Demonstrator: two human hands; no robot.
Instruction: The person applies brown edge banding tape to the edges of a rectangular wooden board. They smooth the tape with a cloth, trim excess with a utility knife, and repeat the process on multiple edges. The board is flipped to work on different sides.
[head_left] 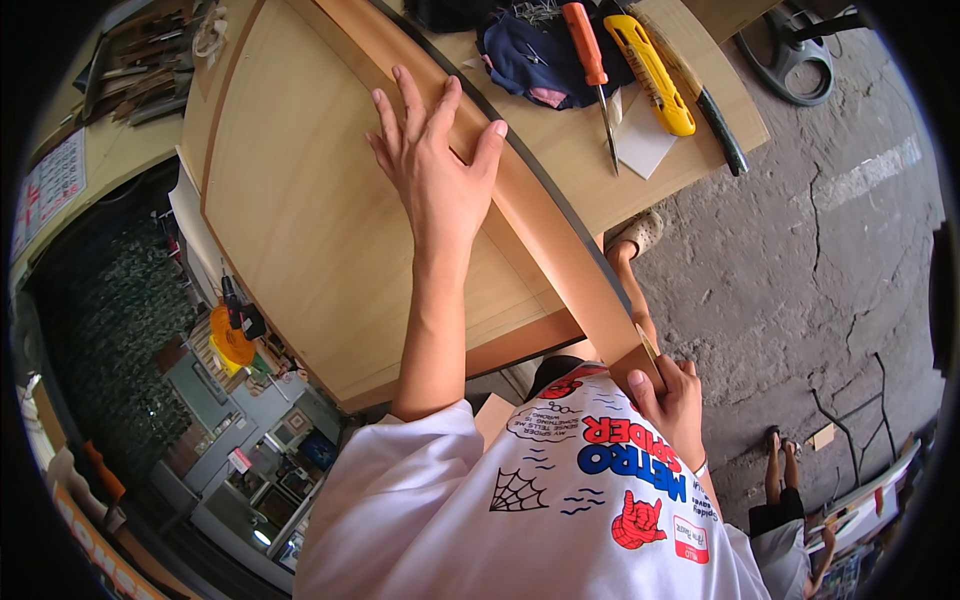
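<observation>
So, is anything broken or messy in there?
Yes, the grey floor on the right looks damaged: thin, jagged cracks run through it. The dark blue cloth near the top looks messy because it's crumpled. I can't see any spill.

The strip (540,235) is orange-brown, the panel (300,200) pale tan, the screwdriver (583,45) orange-red at its handle, the cutter (648,75) yellow, the cloth (510,55) navy with pink, the floor (780,230) grey, and the shirt (420,530) white with red and blue lettering (632,473) and a black web (517,490).
</observation>
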